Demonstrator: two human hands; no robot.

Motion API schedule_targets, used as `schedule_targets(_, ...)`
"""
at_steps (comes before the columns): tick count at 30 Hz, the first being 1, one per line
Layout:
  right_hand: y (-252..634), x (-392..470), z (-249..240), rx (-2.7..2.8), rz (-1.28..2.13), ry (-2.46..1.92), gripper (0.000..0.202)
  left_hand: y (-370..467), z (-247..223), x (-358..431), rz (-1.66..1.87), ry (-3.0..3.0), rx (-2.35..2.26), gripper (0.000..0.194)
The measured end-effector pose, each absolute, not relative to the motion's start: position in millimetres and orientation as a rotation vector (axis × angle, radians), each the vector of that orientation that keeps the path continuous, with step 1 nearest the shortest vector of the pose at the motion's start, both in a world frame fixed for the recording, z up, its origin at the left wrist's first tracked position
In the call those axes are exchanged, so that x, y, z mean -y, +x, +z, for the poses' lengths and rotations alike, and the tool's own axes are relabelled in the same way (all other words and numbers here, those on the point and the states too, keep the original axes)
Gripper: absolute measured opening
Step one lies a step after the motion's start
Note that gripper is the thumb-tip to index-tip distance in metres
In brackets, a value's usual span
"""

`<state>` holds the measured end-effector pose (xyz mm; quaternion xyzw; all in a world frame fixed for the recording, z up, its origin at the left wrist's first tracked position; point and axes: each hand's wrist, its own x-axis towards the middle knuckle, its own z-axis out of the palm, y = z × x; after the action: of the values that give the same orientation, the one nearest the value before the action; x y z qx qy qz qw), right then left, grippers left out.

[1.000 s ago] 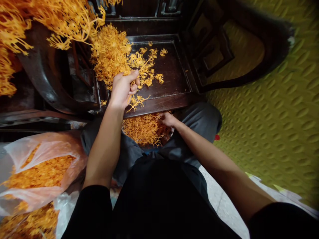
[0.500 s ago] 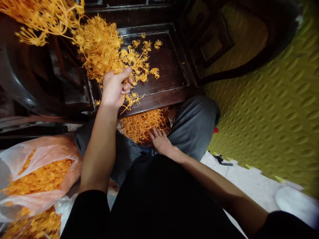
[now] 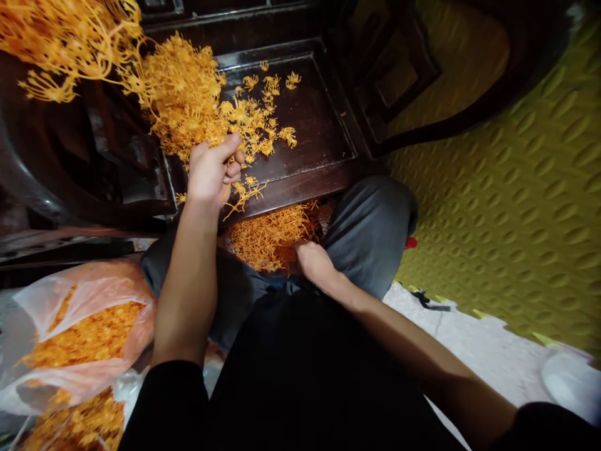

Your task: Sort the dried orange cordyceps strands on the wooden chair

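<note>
My left hand (image 3: pixel 213 168) is closed at the front left of the dark wooden seat (image 3: pixel 314 113), beside a heap of orange plastic pieces (image 3: pixel 183 94). Thin orange strands show just below its fingers, but what lies inside the fist is hidden. Several small orange pieces (image 3: pixel 253 122) are scattered to the right of the heap. Lower down, between my knees, my right hand (image 3: pixel 315 262) is curled closed at the right edge of a pile of thin orange strands (image 3: pixel 267 235). Its fingertips are turned away from view.
Plastic bags (image 3: pixel 89 338) of orange pieces stand at the lower left. A larger orange cluster (image 3: pixel 79 37) fills the upper left corner. Carved wooden armrests flank the seat. A yellow-green textured mat (image 3: pixel 507 207) covers the floor on the right.
My right hand has gone from spread fingers over the strand pile to a curled fist slightly further right. My left hand stays closed in about the same place by the heap.
</note>
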<state>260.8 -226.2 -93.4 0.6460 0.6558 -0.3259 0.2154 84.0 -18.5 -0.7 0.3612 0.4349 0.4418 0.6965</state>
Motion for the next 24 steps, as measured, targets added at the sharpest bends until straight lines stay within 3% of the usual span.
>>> schedule_targets(8, 254.5, 216.2, -121.9, -1.729, -0.990, 1.778, 0.070, 85.4, -1.5, 19.9, 0.968, 0.833, -1.014, 0.034)
schedule_targets(17, 244.6, 227.7, -140.5, -1.653, -1.098, 1.805, 0.064, 87.6, 2.3, 20.5, 0.956, 0.836, -1.019, 0.032)
schedule_targets(21, 241.7, 217.5, -155.0, -1.587, -1.103, 1.890, 0.075, 88.0, 2.5, 22.0, 0.953, 0.829, -0.973, 0.027)
schedule_targets(24, 239.2, 214.5, -160.5, -1.627, -1.115, 1.912, 0.072, 86.9, 1.7, 22.0, 0.947, 0.836, -0.979, 0.027)
